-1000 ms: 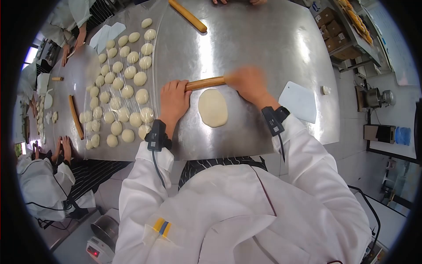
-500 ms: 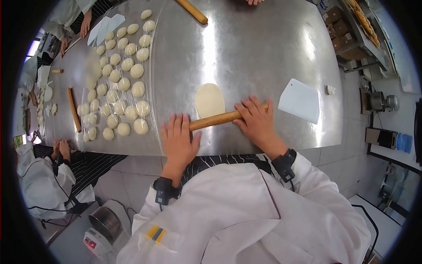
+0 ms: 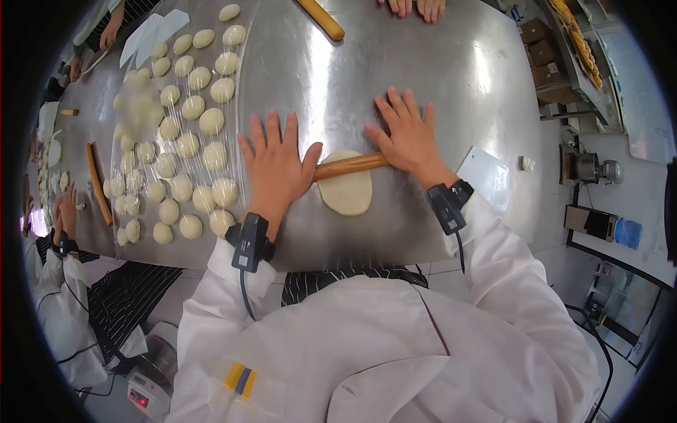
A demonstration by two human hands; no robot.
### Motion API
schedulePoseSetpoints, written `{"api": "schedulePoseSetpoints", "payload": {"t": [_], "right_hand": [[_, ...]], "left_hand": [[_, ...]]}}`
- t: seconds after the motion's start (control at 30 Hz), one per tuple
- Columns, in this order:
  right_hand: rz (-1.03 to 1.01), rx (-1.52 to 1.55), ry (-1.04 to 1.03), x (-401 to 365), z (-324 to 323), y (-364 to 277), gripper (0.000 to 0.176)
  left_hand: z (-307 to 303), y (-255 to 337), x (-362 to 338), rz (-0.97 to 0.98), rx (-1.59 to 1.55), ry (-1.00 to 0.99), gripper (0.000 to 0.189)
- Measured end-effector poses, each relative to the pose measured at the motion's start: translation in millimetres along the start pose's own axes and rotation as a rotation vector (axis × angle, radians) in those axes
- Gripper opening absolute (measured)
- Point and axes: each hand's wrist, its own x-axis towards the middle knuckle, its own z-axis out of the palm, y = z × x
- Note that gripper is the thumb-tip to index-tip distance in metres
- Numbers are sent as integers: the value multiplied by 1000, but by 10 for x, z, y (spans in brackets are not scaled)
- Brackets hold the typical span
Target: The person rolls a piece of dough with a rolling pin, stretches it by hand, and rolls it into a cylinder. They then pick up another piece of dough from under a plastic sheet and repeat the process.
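A wooden rolling pin lies across the upper part of a flat oval of dough on the metal table. My left hand is over the pin's left end, palm down, with its fingers spread. Over the right end rests my right hand, also flat with fingers apart. Both palms touch the pin and hide its ends; neither hand's fingers wrap round it.
Several dough balls lie under clear plastic on the left. Another rolling pin is at the far side, near a person's hands. A white scraper lies right. Co-workers' hands show at the left.
Both my hands and the rolling pin have moved forward, away from my body, over the dough. My fingers are now stretched out. A second hand has appeared at the far edge.
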Motion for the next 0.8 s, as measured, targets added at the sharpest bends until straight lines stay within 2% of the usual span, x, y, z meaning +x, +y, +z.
{"api": "schedulePoseSetpoints", "payload": {"t": [0.03,0.17,0.23,0.27,0.3,0.33,0.37,0.43,0.47,0.53,0.57,0.63,0.73,0.8], "right_hand": [[9,25,73,112,27,14,59],[138,186,44,558,2,136,51],[311,269,52,761,-61,162,40],[294,268,71,804,-113,206,40],[221,444,33,714,-191,245,36],[155,621,-16,533,-252,269,33],[155,625,-15,316,-277,261,33],[-250,191,117,-1,-211,241,29],[-248,197,134,-42,-143,231,29],[-77,198,-41,-109,-107,188,32],[-71,206,-24,-141,-93,190,32],[-117,194,185,-188,-213,147,37],[-93,121,250,-595,-603,6,37],[-115,130,209,-934,-521,-23,39]], "left_hand": [[26,-35,99,0,-22,19,61],[104,-137,501,-33,-47,83,56],[-3,-231,702,33,-73,120,51],[-54,-255,682,30,-178,133,43],[-131,-270,597,27,-175,145,43],[-222,-269,439,112,-252,83,41],[-303,-256,278,198,-326,24,39],[-187,-234,58,269,-190,87,39],[-58,-261,8,230,-198,89,38],[-13,-237,37,169,-215,99,35],[3,-265,26,181,-202,105,35],[-183,-213,-49,156,-240,115,34],[-582,-105,-567,124,-224,14,35],[-566,27,-885,85,-219,16,34]]}}
